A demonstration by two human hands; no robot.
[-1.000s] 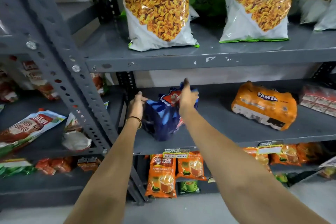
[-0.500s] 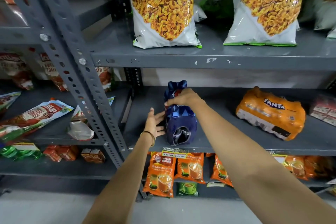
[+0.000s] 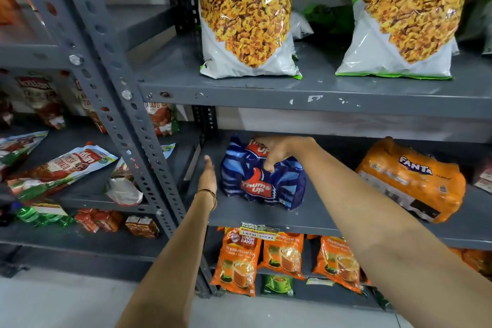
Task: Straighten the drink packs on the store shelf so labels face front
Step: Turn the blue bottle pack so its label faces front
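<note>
A blue Thums Up drink pack (image 3: 262, 186) stands on the middle grey shelf (image 3: 319, 217), its label turned toward me. My right hand (image 3: 277, 150) rests over its top, fingers curled onto the wrap. My left hand (image 3: 207, 177) is flat with fingers together just left of the pack, a small gap between them, holding nothing. An orange Fanta drink pack (image 3: 410, 181) lies tilted further right on the same shelf, logo showing at an angle.
Two Chana Jor Garam bags (image 3: 247, 24) stand on the shelf above. Orange tea packets (image 3: 237, 261) hang below the shelf edge. A slotted upright post (image 3: 111, 93) runs left of my left hand. Ketchup pouches (image 3: 58, 168) lie on the left shelves.
The Thums Up pack has turned from end-on to label facing front. My left hand came off it and hovers beside it. My right hand stays on its top.
</note>
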